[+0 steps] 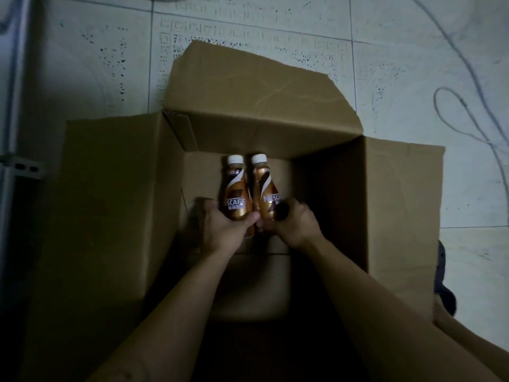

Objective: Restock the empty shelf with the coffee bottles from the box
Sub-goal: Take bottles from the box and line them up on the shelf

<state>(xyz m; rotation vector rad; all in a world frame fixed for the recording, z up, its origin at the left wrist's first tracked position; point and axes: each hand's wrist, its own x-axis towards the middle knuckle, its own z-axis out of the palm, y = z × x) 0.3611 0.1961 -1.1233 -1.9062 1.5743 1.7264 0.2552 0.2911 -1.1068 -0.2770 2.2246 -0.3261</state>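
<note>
Two brown coffee bottles with white caps lie side by side inside an open cardboard box (330,205), caps pointing away from me. My left hand (223,227) is wrapped around the lower part of the left bottle (235,188). My right hand (294,221) grips the lower part of the right bottle (263,186). Both bottles' bases are hidden by my fingers. The shelf's shelves are out of view.
The box's flaps are spread flat: a left flap (115,205), a far flap (256,89) and a right flap (402,205). It rests on a pale tiled floor (413,51). A white metal post (16,166) stands at the left edge. A dark shoe (443,288) shows at right.
</note>
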